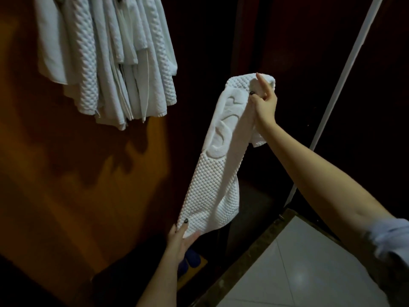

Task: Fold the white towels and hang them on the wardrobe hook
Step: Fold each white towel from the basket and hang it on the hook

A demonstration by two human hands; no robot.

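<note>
A white waffle-textured towel (218, 156), folded lengthwise into a long strip, hangs stretched between my two hands in front of the dark wardrobe. My right hand (264, 103) grips its upper end, with the index finger pointing up. My left hand (180, 237) pinches its lower corner between thumb and fingers. Several white towels (106, 56) hang bunched together at the upper left against the brown wardrobe door (66, 173). The hook that carries them is hidden above the frame's top edge.
A white pole or frame edge (345, 69) runs diagonally on the right. Pale floor tiles (298, 273) lie at the lower right behind a dark wooden threshold (250, 253). Blue slippers (191, 259) sit low in the wardrobe, beneath my left hand.
</note>
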